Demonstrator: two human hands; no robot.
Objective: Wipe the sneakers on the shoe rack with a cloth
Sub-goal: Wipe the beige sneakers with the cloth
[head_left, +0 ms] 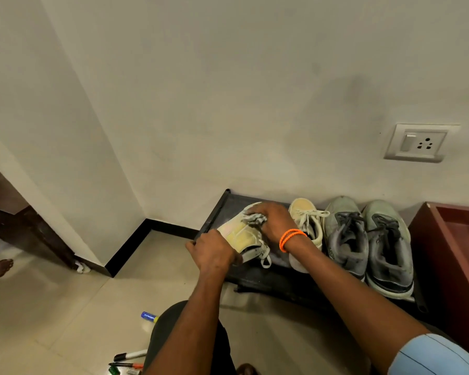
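head view, rt hand w/ cloth on sneaker, grey pair beside

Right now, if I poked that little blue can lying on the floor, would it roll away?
Probably yes. The blue can looks round and lies on its side on smooth floor tiles, so a poke across it would likely send it rolling. It looks small, so probably light. Nothing touches it to stop it; the markers lie apart.
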